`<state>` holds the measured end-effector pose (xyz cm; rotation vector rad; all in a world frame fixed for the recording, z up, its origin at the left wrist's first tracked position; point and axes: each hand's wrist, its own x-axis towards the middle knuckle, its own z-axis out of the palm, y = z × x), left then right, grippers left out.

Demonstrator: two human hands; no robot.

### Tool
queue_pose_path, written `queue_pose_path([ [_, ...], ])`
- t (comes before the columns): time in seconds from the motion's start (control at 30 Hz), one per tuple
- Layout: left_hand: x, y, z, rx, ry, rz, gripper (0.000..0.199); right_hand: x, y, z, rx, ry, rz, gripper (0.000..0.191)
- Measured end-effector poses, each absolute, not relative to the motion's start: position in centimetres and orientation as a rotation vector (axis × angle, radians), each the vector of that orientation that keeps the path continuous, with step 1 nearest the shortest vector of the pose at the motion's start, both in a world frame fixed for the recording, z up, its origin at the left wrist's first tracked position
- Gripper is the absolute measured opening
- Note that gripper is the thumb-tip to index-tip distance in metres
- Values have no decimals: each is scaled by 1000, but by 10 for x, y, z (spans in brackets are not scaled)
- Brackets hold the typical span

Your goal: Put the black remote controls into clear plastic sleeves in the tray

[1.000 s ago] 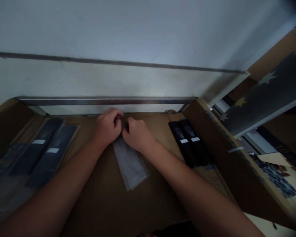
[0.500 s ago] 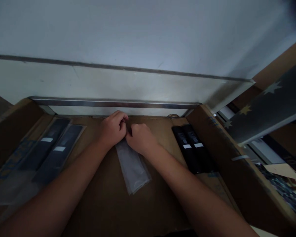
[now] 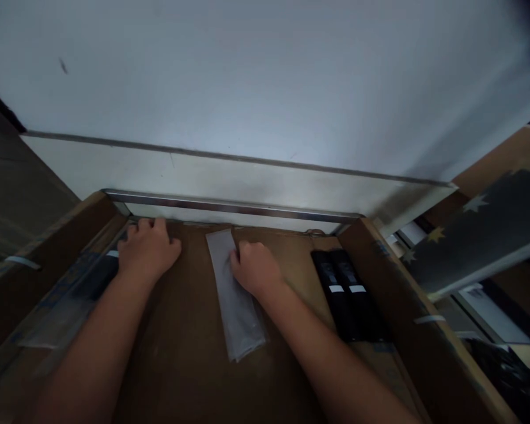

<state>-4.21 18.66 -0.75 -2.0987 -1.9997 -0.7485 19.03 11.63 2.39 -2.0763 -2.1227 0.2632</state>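
A long, narrow translucent plastic bag [image 3: 238,312] lies flat on the brown cardboard [image 3: 181,353] in the middle. My right hand [image 3: 258,268] is at the bag's right edge near its far end, its fingers curled and pinching there. My left hand [image 3: 145,250] reaches over the far left corner, fingers spread, above a dark item in a plastic sleeve [image 3: 103,274] with a white label. That hand and forearm hide most of this item; whether the fingers touch it I cannot tell. To the right lie two black packs [image 3: 340,300] with white labels, side by side.
Raised cardboard walls stand left [image 3: 79,227] and right [image 3: 406,288]. A metal strip [image 3: 234,206] runs along the back below a white panel [image 3: 247,88]. Beyond the right wall is a dark sheet with star shapes [image 3: 481,218].
My left hand has let go of the plastic bag's far end and moved left to the sleeved dark items. My right hand stays by the bag. The view has shifted slightly.
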Motion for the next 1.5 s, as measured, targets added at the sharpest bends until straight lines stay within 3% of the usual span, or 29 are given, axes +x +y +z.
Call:
queue_pose_path([
  [0.27,-47,193,-7,-2247,-2230,-623,44,190,115,22,-2046,-2133,243,27],
  [0.37,-33,189,0,-2424,-2137,-664,43,189,114,23,-2048,-2119,233,24],
  [0.5,-21,185,10,-2638,-2077,-970,35,187,114,27,-1922,-2016,251,24],
  [0.63,-7,178,23,-3045,-2060,-1429,49,185,120,21,-1494,-1852,628,32],
  [0.73,4,171,28,-3297,-1852,-1556,56,186,127,9,-1350,-1733,816,37],
  [1.0,11,170,20,-3223,-1677,-1577,70,196,133,8,-1269,-1652,917,33],
  [1.37,9,167,19,-3423,-1948,-1554,95,197,135,8,-1190,-1407,613,31],
  [1.5,8,168,21,-3577,-1833,-1462,76,198,138,7,-1158,-1214,593,32],
])
